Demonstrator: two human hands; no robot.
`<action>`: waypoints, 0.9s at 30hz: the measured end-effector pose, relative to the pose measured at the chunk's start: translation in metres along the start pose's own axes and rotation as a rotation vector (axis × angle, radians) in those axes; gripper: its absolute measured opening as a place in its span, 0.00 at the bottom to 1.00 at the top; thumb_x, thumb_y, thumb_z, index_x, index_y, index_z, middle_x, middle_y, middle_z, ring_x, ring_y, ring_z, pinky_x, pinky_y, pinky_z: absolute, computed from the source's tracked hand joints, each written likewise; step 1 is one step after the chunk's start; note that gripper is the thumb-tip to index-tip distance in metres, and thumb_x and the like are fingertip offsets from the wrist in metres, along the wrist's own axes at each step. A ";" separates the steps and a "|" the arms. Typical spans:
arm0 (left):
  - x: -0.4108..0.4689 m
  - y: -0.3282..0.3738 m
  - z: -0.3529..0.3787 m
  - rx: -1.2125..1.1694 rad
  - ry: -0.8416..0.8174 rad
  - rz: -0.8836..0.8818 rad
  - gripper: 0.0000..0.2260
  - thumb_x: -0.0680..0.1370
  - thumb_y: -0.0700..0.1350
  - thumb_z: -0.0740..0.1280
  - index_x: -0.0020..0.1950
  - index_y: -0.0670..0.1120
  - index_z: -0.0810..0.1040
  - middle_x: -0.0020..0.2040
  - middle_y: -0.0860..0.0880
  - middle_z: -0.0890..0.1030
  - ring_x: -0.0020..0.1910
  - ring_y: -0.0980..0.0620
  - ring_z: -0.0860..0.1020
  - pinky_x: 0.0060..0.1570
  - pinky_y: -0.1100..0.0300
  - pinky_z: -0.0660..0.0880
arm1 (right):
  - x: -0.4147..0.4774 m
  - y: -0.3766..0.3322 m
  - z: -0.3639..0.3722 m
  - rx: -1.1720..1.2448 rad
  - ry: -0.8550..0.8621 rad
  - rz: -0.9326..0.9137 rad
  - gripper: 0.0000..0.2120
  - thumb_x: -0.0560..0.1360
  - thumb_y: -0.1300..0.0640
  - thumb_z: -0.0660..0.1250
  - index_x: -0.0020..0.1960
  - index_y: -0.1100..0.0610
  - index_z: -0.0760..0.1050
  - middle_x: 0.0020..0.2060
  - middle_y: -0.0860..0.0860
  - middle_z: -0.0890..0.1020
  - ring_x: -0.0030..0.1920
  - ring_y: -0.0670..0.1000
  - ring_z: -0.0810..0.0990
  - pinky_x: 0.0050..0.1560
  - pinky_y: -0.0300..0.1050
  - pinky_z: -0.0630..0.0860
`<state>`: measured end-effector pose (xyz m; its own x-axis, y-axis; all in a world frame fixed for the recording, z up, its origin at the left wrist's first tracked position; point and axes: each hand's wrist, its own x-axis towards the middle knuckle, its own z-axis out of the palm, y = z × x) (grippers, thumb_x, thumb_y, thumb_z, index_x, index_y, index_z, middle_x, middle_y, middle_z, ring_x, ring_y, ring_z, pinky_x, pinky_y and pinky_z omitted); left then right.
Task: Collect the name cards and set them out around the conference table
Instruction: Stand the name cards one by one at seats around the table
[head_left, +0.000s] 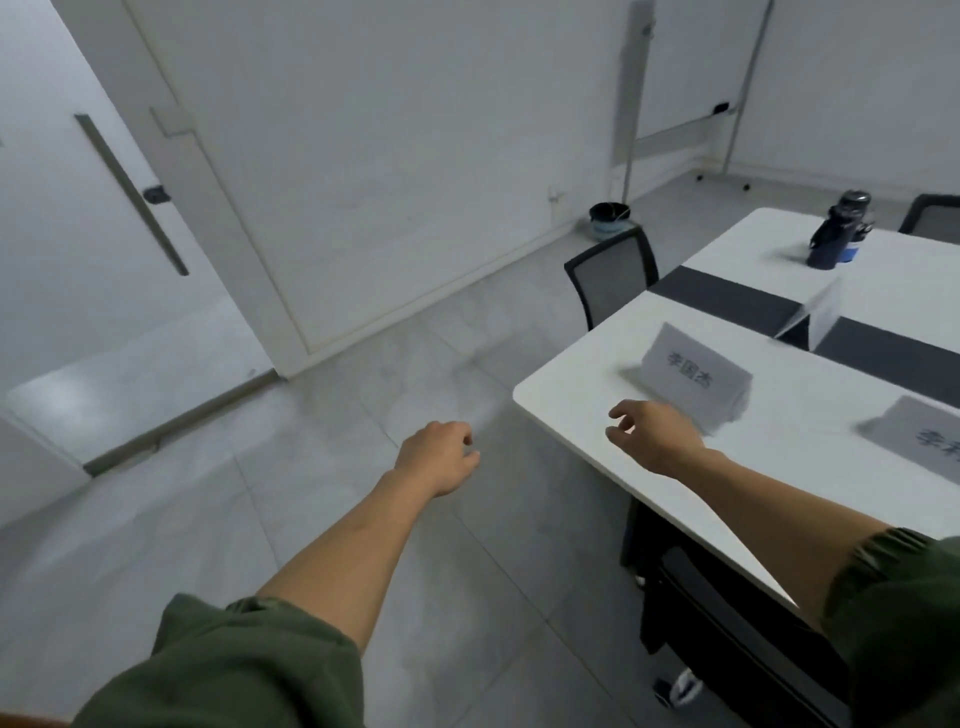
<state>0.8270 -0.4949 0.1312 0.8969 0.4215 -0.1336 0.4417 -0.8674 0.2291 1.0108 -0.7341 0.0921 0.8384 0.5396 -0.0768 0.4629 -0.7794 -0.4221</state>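
Holds nothing in left hand (439, 457), fingers loosely curled above grey floor tiles (311, 447); hangs right hand (657, 436), fingers slack and empty, just before tent-folded paper name card (696, 376) near rounded corner of smooth white table (576, 397).

Both bare forearms reach forward from pushed-up green sleeves. The left hand (439, 457) hangs palm down, fingers loosely curled, holding nothing. Well to its right, the right hand (652, 434) hovers with fingers spread and bent, also holding nothing.
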 end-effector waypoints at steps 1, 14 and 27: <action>0.016 0.002 0.000 -0.001 -0.011 0.022 0.15 0.77 0.52 0.62 0.62 0.49 0.76 0.55 0.46 0.80 0.54 0.45 0.77 0.47 0.56 0.71 | 0.011 0.004 -0.003 0.009 0.016 0.028 0.17 0.76 0.45 0.64 0.62 0.49 0.76 0.51 0.46 0.83 0.52 0.52 0.79 0.50 0.46 0.75; 0.262 0.080 0.034 0.055 -0.189 0.247 0.16 0.78 0.52 0.62 0.63 0.49 0.74 0.55 0.48 0.81 0.55 0.47 0.77 0.49 0.56 0.72 | 0.199 0.120 -0.026 0.073 0.114 0.353 0.21 0.76 0.47 0.66 0.67 0.52 0.74 0.61 0.52 0.80 0.59 0.56 0.78 0.58 0.50 0.76; 0.412 0.148 0.087 0.039 -0.404 0.355 0.15 0.78 0.52 0.62 0.63 0.49 0.74 0.54 0.47 0.80 0.53 0.48 0.76 0.48 0.56 0.72 | 0.282 0.228 -0.039 0.374 -0.370 0.652 0.25 0.71 0.44 0.73 0.63 0.54 0.76 0.53 0.55 0.82 0.50 0.56 0.82 0.57 0.53 0.78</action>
<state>1.2609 -0.4728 0.0263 0.9085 -0.0282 -0.4168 0.1048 -0.9504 0.2928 1.3639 -0.7725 0.0097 0.7262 0.1375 -0.6736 -0.2630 -0.8497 -0.4569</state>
